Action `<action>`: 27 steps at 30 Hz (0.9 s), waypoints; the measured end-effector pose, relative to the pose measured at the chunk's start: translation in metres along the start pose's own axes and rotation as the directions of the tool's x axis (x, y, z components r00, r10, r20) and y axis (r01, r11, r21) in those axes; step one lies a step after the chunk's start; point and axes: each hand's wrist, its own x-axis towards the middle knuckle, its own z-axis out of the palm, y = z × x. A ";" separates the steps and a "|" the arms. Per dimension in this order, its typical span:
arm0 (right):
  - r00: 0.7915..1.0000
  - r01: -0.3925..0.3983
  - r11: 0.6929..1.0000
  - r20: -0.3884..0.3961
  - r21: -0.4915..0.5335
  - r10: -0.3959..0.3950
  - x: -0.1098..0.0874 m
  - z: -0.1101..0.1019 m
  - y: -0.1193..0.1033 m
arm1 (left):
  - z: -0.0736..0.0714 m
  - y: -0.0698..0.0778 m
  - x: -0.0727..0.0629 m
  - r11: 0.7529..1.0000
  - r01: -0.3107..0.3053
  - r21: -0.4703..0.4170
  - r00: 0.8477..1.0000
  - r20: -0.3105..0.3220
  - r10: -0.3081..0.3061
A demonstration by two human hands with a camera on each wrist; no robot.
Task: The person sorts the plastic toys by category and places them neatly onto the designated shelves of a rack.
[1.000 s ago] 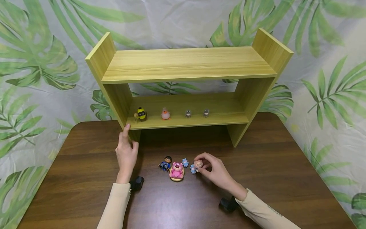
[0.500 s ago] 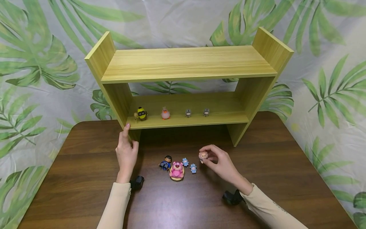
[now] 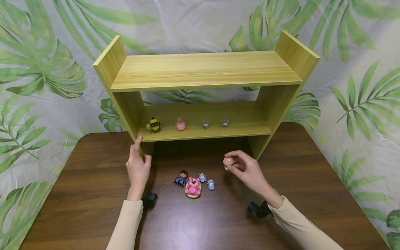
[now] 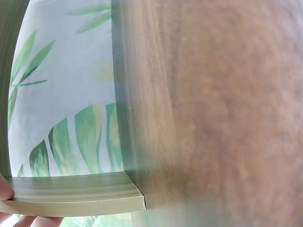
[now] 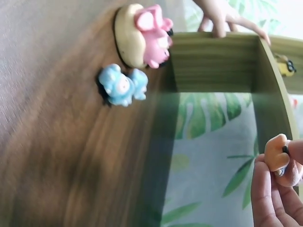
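My right hand [image 3: 251, 173] pinches a small pale pink-and-peach figurine [image 3: 228, 161] between thumb and fingertips, raised above the table. In the right wrist view the figurine [image 5: 276, 153] shows its orange-peach side. My left hand [image 3: 138, 170] holds the left side panel of the wooden shelf [image 3: 206, 69], with its index finger up at the middle board. The left wrist view shows thumb [image 4: 4, 189] and fingers on either side of that panel. On the table lie a pink bear [image 3: 193, 187] on a yellow ring, two small blue figurines [image 3: 211, 184] and a dark-haired toy man [image 3: 181, 178] in blue.
Along the middle board stand a yellow-and-brown figure [image 3: 155, 125] with a small tan one beside it, a pink duck [image 3: 180, 124] and two small grey figurines [image 3: 205, 124]. The shelf stands on a brown wooden table [image 3: 187, 225]. A leaf-patterned cloth [image 3: 193, 24] hangs behind.
My right hand has lifted the pale figurine from beside the blue figurines and carried it right and toward the shelf. The left hand stays on the shelf panel.
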 end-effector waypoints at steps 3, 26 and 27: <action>1.000 0.006 1.000 -0.012 -0.003 -0.006 0.002 -0.005 -0.001 | 0.000 0.000 0.000 1.000 0.002 -0.001 1.000 0.003 -0.002; 0.992 0.080 0.997 -0.098 -0.014 -0.081 0.019 -0.033 0.026 | 0.001 0.000 -0.001 1.000 -0.002 0.005 1.000 -0.006 0.002; 0.991 0.079 0.997 -0.103 -0.016 -0.080 0.020 -0.033 0.025 | 0.000 0.000 -0.001 1.000 -0.002 0.004 1.000 -0.005 0.002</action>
